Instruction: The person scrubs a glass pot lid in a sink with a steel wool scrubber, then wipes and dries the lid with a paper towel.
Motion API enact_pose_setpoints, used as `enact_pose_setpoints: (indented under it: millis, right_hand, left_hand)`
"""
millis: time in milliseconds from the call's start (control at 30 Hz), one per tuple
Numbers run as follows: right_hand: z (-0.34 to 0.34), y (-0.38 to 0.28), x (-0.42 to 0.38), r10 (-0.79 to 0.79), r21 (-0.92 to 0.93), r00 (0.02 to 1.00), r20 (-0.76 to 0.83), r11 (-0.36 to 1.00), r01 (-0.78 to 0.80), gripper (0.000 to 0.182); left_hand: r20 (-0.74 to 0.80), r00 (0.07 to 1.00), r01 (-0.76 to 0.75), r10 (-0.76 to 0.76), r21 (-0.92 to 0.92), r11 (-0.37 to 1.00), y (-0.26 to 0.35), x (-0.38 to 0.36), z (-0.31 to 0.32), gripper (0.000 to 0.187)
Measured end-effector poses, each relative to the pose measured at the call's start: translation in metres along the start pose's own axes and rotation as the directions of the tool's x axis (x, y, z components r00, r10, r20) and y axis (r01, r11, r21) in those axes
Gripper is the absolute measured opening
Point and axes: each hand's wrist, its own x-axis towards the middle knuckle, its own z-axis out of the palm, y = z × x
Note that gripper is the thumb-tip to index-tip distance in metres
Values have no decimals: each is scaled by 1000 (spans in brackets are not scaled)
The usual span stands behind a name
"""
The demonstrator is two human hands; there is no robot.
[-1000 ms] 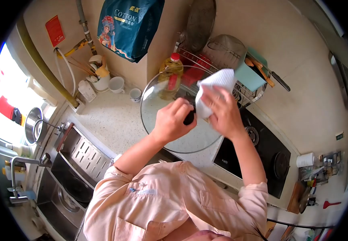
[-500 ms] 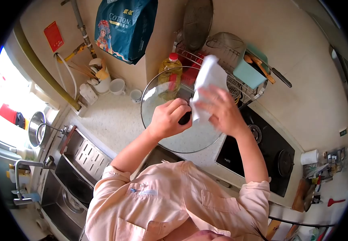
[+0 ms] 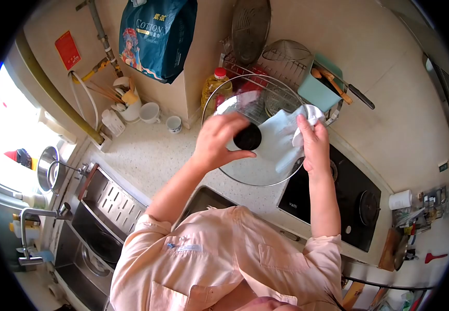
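Glass lid (image 3: 250,168) over tabletop (image 3: 144,150). Right hand (image 3: 315,146) pinching white cloth (image 3: 315,115) at rim; left hand (image 3: 216,139) loose, fingers parted by black knob (image 3: 248,136). Risk: cloth slides on glass, lid likely tips, strikes cooktop (image 3: 305,199).

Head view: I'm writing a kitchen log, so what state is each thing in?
Glass lid, black knob facing the camera
White cloth, bunched at the lid's right edge
Right hand, pinching the cloth
Left hand, blurred beside the knob, grip unclear
Oil bottle, upright, red cap on
Turquoise box, holding utensils
Cooktop, no flame visible
Faucet, no running water visible
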Motion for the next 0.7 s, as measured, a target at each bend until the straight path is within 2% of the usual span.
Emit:
enact_pose_setpoints:
  millis: [33, 67, 100, 133, 167, 200, 233, 267, 333, 400, 433, 467, 567, 633, 667, 700]
  right_hand:
    - [0, 3, -2, -25, 36, 998, -65, 999, 28, 19]
    - [-1, 5, -5, -51, 69, 990, -131, 996, 60, 20]
    - [-1, 5, -8, -74, 99, 977, -198, 991, 95, 20]
    - [0, 3, -12, -59, 121, 967, -246, 988, 91, 20]
    - [1, 4, -16, -77, 145, 955, -285, 982, 122, 21]
    - [2, 9, -17, -95, 169, 942, -322, 973, 156, 21]
    - [4, 13, -19, -112, 193, 927, -357, 963, 191, 21]
    - [6, 16, -21, -50, 221, 917, -397, 964, 148, 21]
    - [7, 34, -30, -97, 206, 931, -351, 962, 178, 21]
    - [10, 41, -42, -129, 165, 945, -302, 969, 185, 21]
    - [4, 46, -45, -149, 27, 960, -237, 987, 160, 23]
    - [4, 44, -46, -206, -12, 960, -191, 978, 208, 25]
    - [1, 40, -45, -324, -207, 935, -142, 934, 292, 20]
    - [-10, 35, -44, -360, -629, 929, -83, 742, 231, 26]
    - [-9, 30, -41, -562, -815, 827, 16, 471, 336, 25]
    - [-9, 26, -39, -701, -918, 693, 171, 142, 370, 25]
  left_hand:
    - [-173, 978, 118, -113, 15, 993, 0, -5, 0, 62]
    - [-309, 907, 279, -284, -61, 958, -4, -14, 4, 66]
    - [-423, 789, 419, -446, -161, 894, -11, -27, 14, 69]
    - [-348, 601, 598, -719, -402, 694, -17, -48, 30, 66]
    - [-101, 469, 627, -878, -661, 411, -12, -59, 35, 59]
    - [193, 347, 595, -918, -802, 57, -5, -67, 37, 52]
    - [487, 256, 506, -835, -804, -313, -2, -70, 39, 47]
    - [471, 179, 473, -864, -811, -344, -3, -69, 41, 46]
    - [440, 17, 393, -898, -829, -399, -3, -62, 43, 46]
    - [370, -24, 464, -929, -819, -338, -13, -57, 38, 43]
    - [329, -39, 499, -943, -811, -304, -17, -53, 34, 43]
    - [292, -59, 564, -955, -779, -273, -18, -49, 29, 46]
    - [267, 8, 660, -964, -725, -196, -22, -51, 22, 47]
    - [249, 50, 655, -967, -739, -157, -21, -50, 22, 47]
    - [240, 74, 651, -968, -747, -135, -22, -50, 22, 47]
    - [230, 97, 645, -968, -756, -115, -21, -50, 21, 47]
